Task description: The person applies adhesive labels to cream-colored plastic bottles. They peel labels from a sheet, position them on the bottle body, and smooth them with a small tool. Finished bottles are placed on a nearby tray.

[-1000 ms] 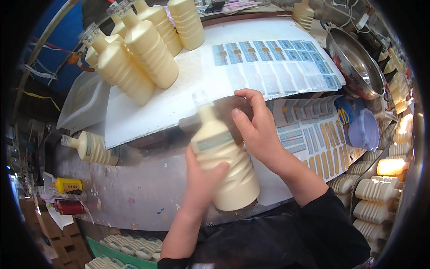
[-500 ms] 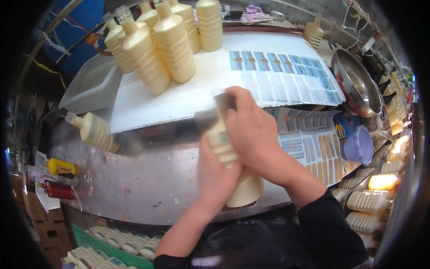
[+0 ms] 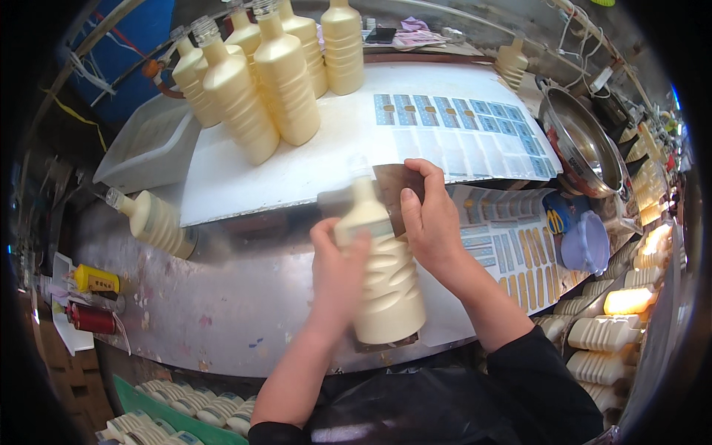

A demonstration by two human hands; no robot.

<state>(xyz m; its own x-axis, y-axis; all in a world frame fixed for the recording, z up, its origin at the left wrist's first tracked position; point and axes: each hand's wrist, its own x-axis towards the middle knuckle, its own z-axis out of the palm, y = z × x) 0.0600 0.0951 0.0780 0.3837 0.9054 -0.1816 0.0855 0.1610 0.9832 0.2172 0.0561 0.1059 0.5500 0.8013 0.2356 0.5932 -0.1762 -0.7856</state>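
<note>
A cream plastic bottle (image 3: 386, 297) with a ribbed body stands tilted slightly on the metal table in front of me. My left hand (image 3: 334, 263) wraps round its upper body from the left; the thumb is smeared by motion. A pale blue label band shows on the bottle's shoulder. At its right side, my right hand (image 3: 436, 226) pinches a thin dark brown flat piece (image 3: 393, 185) between thumb and fingers. That piece sits close to the bottle's neck and shoulder; whether it touches cannot be told.
Several cream bottles (image 3: 289, 96) stand on the white board (image 3: 341, 156). Blue label sheets (image 3: 452, 119) lie there, with more labels (image 3: 512, 245) below. Another bottle (image 3: 152, 219) leans at left. A metal pan (image 3: 582, 141) and lilac bucket (image 3: 586, 245) are right; a red spool (image 3: 93, 317) is left.
My right hand has come away from the bottle to the right, with the brown piece now plainly visible. The bottle is more upright, and my left hand has moved up its body.
</note>
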